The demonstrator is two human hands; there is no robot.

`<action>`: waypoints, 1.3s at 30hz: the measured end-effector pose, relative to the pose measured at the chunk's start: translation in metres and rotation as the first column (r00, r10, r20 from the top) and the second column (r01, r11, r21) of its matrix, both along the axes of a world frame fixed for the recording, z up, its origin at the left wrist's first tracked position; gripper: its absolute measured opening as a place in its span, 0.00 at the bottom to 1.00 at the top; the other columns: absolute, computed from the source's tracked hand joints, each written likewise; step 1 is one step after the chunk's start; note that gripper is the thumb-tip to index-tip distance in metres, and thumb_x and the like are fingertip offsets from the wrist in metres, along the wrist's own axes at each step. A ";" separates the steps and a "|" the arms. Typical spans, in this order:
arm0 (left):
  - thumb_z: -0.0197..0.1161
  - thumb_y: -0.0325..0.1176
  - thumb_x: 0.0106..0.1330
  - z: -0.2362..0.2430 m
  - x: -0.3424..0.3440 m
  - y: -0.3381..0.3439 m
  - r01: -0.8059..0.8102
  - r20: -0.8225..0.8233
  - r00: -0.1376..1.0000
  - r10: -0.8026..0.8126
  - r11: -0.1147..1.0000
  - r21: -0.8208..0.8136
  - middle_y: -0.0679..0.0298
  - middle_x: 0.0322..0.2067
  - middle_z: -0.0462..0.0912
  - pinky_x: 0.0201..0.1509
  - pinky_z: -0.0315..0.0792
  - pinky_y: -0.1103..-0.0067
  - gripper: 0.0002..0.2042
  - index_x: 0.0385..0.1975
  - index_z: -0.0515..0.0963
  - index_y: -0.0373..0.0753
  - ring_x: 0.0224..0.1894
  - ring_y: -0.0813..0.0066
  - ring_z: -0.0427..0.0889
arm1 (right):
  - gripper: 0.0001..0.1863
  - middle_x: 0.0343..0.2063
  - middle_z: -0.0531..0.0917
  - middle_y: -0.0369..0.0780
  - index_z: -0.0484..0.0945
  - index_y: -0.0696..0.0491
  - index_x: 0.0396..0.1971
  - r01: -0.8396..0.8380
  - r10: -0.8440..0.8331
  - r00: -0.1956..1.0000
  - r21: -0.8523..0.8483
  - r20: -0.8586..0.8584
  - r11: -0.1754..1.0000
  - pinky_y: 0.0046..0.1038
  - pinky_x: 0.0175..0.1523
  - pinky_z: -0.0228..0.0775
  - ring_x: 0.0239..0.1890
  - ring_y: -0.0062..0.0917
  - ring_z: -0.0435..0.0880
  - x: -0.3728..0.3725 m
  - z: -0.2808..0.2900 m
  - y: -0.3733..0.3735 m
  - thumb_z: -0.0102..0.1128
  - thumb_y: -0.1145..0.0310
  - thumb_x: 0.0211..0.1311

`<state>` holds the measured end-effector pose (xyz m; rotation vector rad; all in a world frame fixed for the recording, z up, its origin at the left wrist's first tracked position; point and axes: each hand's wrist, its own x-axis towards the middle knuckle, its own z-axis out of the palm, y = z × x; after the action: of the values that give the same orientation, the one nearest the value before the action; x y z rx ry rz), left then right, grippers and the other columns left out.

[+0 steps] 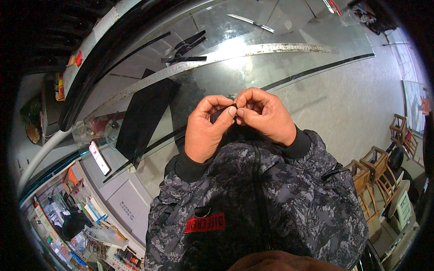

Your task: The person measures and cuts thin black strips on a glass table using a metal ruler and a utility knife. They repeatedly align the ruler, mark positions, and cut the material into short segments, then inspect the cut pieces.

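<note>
My left hand (203, 128) and my right hand (270, 116) meet in front of my chest, fingertips almost touching. Both are closed in a pinch, thumbs against curled fingers. A small dark piece shows between the fingertips, mostly covered, so its kind cannot be made out. Beyond and left of my hands, a black sheet (147, 113) with straight-cut edges lies on the glass tabletop (312, 74). A long, worn metal ruler (271, 49) crosses the glass behind my hands. Narrow black strips (187, 47) lie past the ruler, and a utility knife (251, 23) rests farther back.
A phone (100, 158) with a lit screen lies at the left. Below it, an open drawer (135, 235) holds cluttered papers and small items. Wooden chairs (374, 165) stand on the floor at the right. A red-handled tool (335, 7) sits at the far edge.
</note>
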<state>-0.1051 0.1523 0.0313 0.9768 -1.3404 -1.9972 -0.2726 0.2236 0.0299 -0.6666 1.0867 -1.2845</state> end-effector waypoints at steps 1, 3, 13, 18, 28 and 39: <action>0.65 0.26 0.69 0.000 0.000 0.000 0.001 0.000 1.000 -0.001 1.000 0.001 0.65 0.37 0.81 0.43 0.75 0.84 0.09 0.46 0.76 0.33 0.36 0.82 0.79 | 0.05 0.32 0.81 0.33 0.76 0.59 0.39 0.004 -0.004 1.000 -0.005 0.000 1.000 0.19 0.42 0.74 0.36 0.16 0.82 0.000 0.000 0.000 0.59 0.79 0.65; 0.65 0.26 0.69 0.000 0.000 0.000 0.003 -0.004 1.000 -0.003 1.000 0.007 0.65 0.38 0.81 0.43 0.75 0.84 0.09 0.46 0.76 0.33 0.36 0.81 0.79 | 0.04 0.32 0.81 0.34 0.76 0.59 0.39 0.016 -0.016 1.000 -0.015 -0.006 1.000 0.19 0.42 0.74 0.36 0.16 0.82 0.001 0.000 0.000 0.59 0.79 0.66; 0.64 0.26 0.70 0.000 0.000 0.000 0.017 -0.030 0.999 -0.015 0.998 0.055 0.64 0.38 0.81 0.43 0.75 0.84 0.09 0.46 0.76 0.33 0.37 0.81 0.79 | 0.05 0.33 0.80 0.35 0.76 0.60 0.39 -0.004 0.003 1.000 -0.020 -0.027 1.000 0.20 0.42 0.75 0.36 0.16 0.82 0.001 0.001 -0.001 0.56 0.81 0.64; 0.63 0.26 0.70 0.001 0.002 -0.002 0.043 -0.042 0.998 -0.039 0.993 0.113 0.65 0.38 0.81 0.44 0.75 0.85 0.08 0.46 0.76 0.33 0.38 0.83 0.79 | 0.05 0.33 0.80 0.35 0.76 0.60 0.39 0.000 0.000 1.000 -0.005 0.014 1.000 0.20 0.43 0.76 0.36 0.17 0.82 0.001 0.002 0.001 0.56 0.81 0.64; 0.63 0.28 0.70 -0.001 0.001 -0.002 0.022 -0.061 0.998 -0.012 0.984 0.179 0.65 0.36 0.81 0.40 0.74 0.85 0.09 0.46 0.76 0.34 0.34 0.83 0.78 | 0.05 0.33 0.81 0.35 0.76 0.60 0.39 -0.006 0.006 1.000 -0.003 0.015 1.000 0.19 0.42 0.76 0.36 0.17 0.83 0.001 0.001 0.000 0.59 0.79 0.65; 0.65 0.27 0.70 0.002 -0.001 0.000 0.007 0.014 1.000 -0.006 1.000 -0.030 0.65 0.37 0.81 0.43 0.75 0.84 0.09 0.45 0.76 0.33 0.36 0.83 0.79 | 0.04 0.33 0.80 0.34 0.75 0.60 0.38 0.013 -0.014 0.999 -0.019 -0.044 1.000 0.20 0.43 0.75 0.37 0.16 0.81 0.002 0.000 -0.001 0.58 0.80 0.65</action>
<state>-0.1062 0.1525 0.0329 0.9756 -1.3792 -1.9725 -0.2702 0.2228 0.0300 -0.7052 1.1178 -1.2976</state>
